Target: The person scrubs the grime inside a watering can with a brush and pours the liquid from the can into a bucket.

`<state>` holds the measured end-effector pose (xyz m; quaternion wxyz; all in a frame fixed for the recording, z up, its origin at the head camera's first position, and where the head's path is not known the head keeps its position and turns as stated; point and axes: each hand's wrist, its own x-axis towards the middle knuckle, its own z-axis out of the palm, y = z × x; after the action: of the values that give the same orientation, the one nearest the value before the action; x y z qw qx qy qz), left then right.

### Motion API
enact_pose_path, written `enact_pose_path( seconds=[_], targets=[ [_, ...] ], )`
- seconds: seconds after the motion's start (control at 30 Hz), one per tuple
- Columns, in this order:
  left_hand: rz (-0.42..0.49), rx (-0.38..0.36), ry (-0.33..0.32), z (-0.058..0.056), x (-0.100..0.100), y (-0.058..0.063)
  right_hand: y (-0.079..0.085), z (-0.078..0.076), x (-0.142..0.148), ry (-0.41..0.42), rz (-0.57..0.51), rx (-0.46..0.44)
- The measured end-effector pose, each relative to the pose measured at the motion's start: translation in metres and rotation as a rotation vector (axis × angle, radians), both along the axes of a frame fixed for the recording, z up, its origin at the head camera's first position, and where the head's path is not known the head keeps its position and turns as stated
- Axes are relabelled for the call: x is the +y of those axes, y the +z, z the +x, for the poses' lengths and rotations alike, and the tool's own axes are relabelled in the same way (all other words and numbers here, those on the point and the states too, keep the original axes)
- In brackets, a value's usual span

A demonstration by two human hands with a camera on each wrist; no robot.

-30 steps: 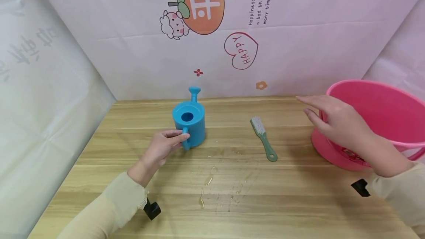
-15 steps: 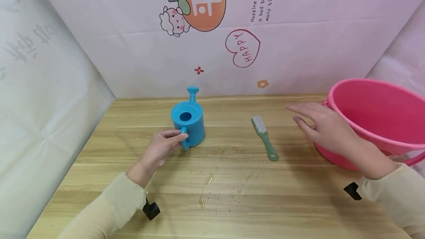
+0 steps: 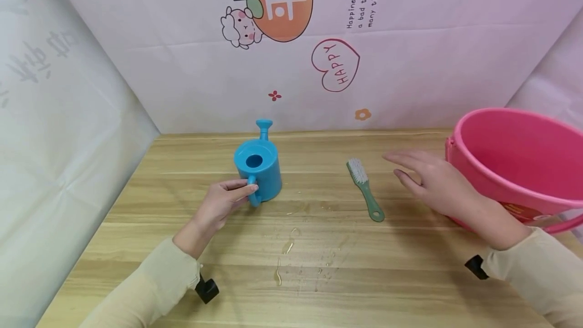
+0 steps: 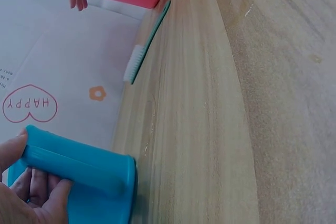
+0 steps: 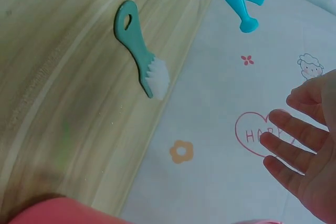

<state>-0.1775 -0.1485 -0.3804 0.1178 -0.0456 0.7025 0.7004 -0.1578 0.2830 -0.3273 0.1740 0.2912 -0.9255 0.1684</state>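
Note:
A blue watering can (image 3: 266,178) stands upright on the wooden table, its spout toward the back wall. My left hand (image 3: 221,202) grips the can's handle, and in the left wrist view fingers curl through the handle loop. To the right lies a green brush (image 3: 368,194) with white bristles facing up, its handle toward me. Between the brush and the pink bucket (image 3: 514,186) my right hand (image 3: 439,181) hovers with relaxed fingers, holding nothing. The right wrist view shows its spread fingers (image 5: 294,150) apart from the brush.
Water drops and small puddles (image 3: 288,247) wet the table in front of the can and brush. A printed white sheet (image 3: 196,80) covers the wall right behind the table, with more white sheeting at both sides. The pink bucket fills the right side.
My right hand has moved left, away from over the bucket's rim and closer to the brush. The left hand keeps its grip on the watering can, which stays in nearly the same spot.

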Motion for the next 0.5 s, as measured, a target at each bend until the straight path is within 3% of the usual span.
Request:
enact_pose_path(
  seconds=[0.27,0.5],
  targets=[
    [0.02,0.02,-0.018,0.005,-0.004,-0.001,-0.005,0.0,-0.006,0.036,-0.004,-0.01],
    [-0.016,0.02,-0.019,0.007,0.0,-0.001,-0.011,-0.002,-0.01,0.075,-0.003,0.024]
  ],
)
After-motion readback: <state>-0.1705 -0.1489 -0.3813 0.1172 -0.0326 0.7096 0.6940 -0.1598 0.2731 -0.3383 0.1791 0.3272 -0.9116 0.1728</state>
